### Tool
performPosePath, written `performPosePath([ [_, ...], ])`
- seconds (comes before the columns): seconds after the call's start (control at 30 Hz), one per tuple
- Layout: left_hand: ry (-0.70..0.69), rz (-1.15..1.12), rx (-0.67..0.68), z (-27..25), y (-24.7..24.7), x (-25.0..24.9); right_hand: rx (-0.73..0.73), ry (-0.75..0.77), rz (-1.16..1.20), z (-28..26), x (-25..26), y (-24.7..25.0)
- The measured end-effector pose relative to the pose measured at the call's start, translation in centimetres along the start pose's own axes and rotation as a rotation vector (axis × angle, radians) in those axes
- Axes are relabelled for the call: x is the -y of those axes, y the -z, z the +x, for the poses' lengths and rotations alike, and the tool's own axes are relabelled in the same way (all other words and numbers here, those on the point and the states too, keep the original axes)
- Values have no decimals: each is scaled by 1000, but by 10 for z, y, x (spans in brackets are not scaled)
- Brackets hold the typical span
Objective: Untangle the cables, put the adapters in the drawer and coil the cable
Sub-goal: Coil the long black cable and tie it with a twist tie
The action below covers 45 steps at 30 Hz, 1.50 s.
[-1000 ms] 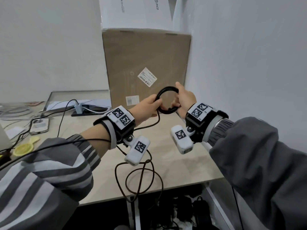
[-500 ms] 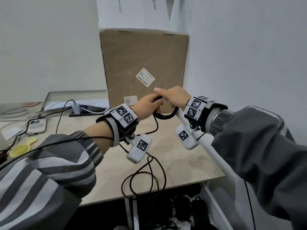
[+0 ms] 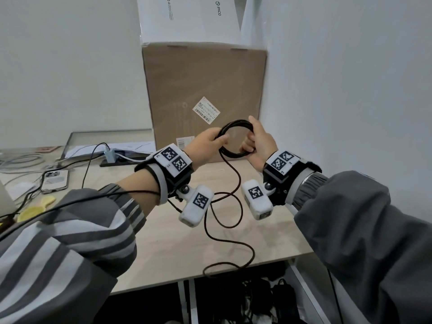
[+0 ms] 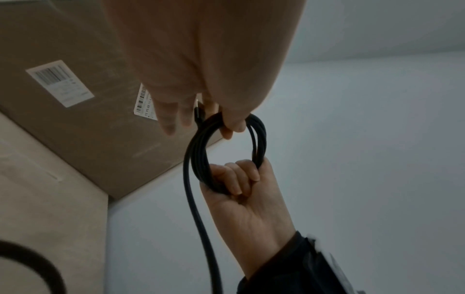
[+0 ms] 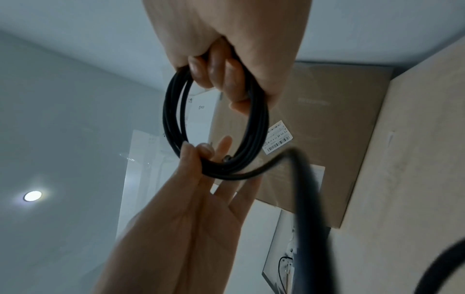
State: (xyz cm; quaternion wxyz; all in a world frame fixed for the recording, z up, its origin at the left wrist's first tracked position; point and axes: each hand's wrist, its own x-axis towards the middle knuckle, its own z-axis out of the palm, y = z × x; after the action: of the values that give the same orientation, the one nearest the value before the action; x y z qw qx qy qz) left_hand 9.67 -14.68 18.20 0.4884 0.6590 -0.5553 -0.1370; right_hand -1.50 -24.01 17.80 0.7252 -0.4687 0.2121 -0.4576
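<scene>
A black cable [image 3: 233, 123] is wound into a small ring of several turns, held upright in the air above the table, in front of the cardboard box. My left hand [image 3: 219, 137] pinches the ring's left side between thumb and finger. My right hand [image 3: 251, 139] grips the right side with its fingers curled round the turns. In the left wrist view the ring [image 4: 198, 149] hangs between my left hand [image 4: 232, 127] and my right hand [image 4: 241, 179]. The loose tail [image 3: 235, 181] drops from the ring, loops over the table [image 3: 163, 258] and reaches its front edge.
A tall cardboard box [image 3: 205, 78] stands at the back against the right wall, with a white box [image 3: 187, 17] on top. On the left lie a phone [image 3: 55, 181], a plugged-in white charger [image 3: 109, 155], other cables and a yellow object [image 3: 35, 210]. Dark bags sit under the table.
My right hand has moved from over the ring's top to its right side, and the ring now stands upright and higher. The loose tail has been drawn up and lies in fewer loops.
</scene>
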Motion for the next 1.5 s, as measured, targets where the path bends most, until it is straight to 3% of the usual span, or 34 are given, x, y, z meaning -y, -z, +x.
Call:
performPosePath([
  [0.1, 30, -199, -29, -2, -2, 0, 17, -20, -4, 0, 2, -1],
  [0.2, 11, -372, -175, 1, -4, 0, 9, -23, 73, 2, -1, -5],
  [0.27, 69, -510, -242, 5, -2, 0, -18, -24, 102, 3, -2, -9],
  [0.4, 53, -449, -177, 10, 2, 7, -1, -50, -28, 7, -8, -11],
  [0.5, -6, -225, -165, 11, 9, 8, 86, -20, -363, 11, 0, -8],
  [0.63, -135, 175, 5, 5, 7, -5, 310, 78, -963, 7, 22, -20],
  [0.7, -155, 214, 77, 4, 4, -9, 351, 152, -1290, 5, 20, -30],
  [0.77, -108, 127, 107, 4, 3, -8, 302, 283, -1431, 7, 14, -31],
  [0.9, 48, -136, 17, 4, 2, 3, 230, 402, -1186, 13, 4, -20],
  [1.0, -11, -224, 62, 2, 0, 3, 138, 407, -1003, 13, -7, -21],
  [1.1, 69, -331, 108, -2, 4, 11, -45, 426, -864, 13, -7, -24],
  [1.2, 111, -537, 209, -9, 6, 15, -163, 300, -552, 12, -5, -23],
  [1.3, 111, -644, 146, -9, 7, 5, -126, 115, -391, 10, -3, -21],
  [1.4, 86, -276, 59, -3, 9, -4, 34, 136, -653, 12, 3, -20],
  [1.5, 59, -14, 133, 4, 15, -11, 221, 247, -1128, 15, 13, -19],
])
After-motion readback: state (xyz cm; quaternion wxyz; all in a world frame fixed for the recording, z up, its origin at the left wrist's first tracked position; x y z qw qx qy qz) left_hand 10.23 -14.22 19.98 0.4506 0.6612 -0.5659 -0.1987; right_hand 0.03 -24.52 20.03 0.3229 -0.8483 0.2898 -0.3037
